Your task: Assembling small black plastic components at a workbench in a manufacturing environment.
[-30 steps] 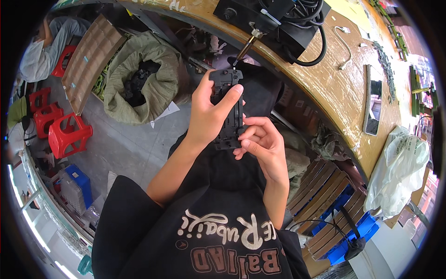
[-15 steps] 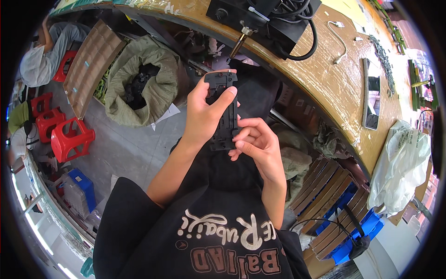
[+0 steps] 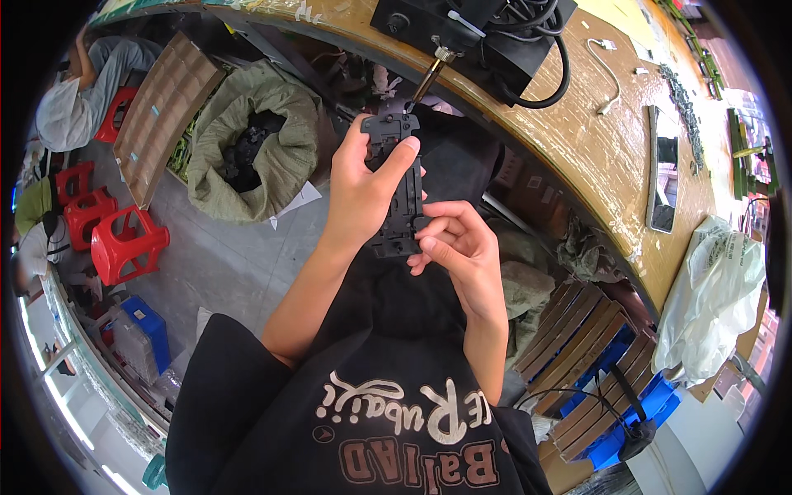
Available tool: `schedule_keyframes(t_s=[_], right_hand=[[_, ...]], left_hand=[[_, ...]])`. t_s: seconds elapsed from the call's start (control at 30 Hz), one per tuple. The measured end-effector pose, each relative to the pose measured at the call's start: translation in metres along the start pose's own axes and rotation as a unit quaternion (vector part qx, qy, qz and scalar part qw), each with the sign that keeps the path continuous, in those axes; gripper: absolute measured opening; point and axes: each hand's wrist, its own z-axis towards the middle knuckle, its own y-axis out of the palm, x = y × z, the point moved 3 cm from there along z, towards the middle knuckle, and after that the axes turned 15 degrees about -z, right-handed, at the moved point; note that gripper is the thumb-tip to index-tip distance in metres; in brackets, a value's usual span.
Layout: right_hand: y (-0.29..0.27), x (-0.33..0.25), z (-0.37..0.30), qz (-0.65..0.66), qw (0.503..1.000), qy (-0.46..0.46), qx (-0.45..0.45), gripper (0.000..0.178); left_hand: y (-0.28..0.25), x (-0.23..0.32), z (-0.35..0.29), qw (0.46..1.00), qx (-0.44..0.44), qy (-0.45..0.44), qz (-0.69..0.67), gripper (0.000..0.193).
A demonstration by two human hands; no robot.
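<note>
A long black plastic part (image 3: 404, 206) with moulded slots and ridges is held up in front of my torso. My left hand (image 3: 360, 194) grips its upper left side, thumb lying across the face and the other fingers behind it. At the lower right edge, my right hand (image 3: 464, 256) has its thumb and curled fingers closed on the part; whether a small piece sits between them is hidden. Just beyond the part's top end is the tip of a thin metal rod (image 3: 427, 80), which sticks out from a black machine (image 3: 400, 21) on the bench.
The wooden bench (image 3: 610, 165) curves along the far and right sides, with a phone (image 3: 662, 169), a white cable (image 3: 611, 78) and a plastic bag (image 3: 714, 297). Far left are an open sack (image 3: 285, 173) of black pieces, red stools (image 3: 128, 243) and a seated person (image 3: 70, 107).
Both hands have raised the black plastic part slightly, bringing its top end closer to the rod tip. The grip looks the same.
</note>
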Motion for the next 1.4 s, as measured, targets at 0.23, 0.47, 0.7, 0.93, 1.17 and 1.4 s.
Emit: schedule_keyframes(t_s=[0.23,0.47,0.7,0.93,1.17,1.4], right_hand=[[0.001,-0.003,0.001,0.002,1.0,-0.002,0.004,0.028],[0.0,-0.004,0.001,0.002,1.0,-0.008,0.006,0.028],[0.0,-0.006,0.0,0.007,1.0,-0.015,0.001,0.029],[0.001,-0.006,0.0,0.001,1.0,-0.009,0.005,0.029],[-0.015,0.007,-0.004,-0.026,1.0,0.0,0.018,0.029],[-0.076,0.068,-0.04,-0.106,0.987,0.074,0.099,0.026]], left_hand=[[0.002,0.003,0.003,1.0,0.004,0.015,-0.009,0.015],[0.003,0.003,0.003,1.0,-0.003,0.015,-0.004,0.015],[0.005,0.004,0.003,1.0,-0.003,0.007,-0.011,0.016],[0.003,0.002,0.003,0.999,-0.005,0.028,-0.016,0.016],[0.006,-0.026,-0.001,1.0,-0.006,0.023,0.007,0.018],[-0.003,-0.075,-0.015,0.96,-0.151,0.014,0.234,0.046]])
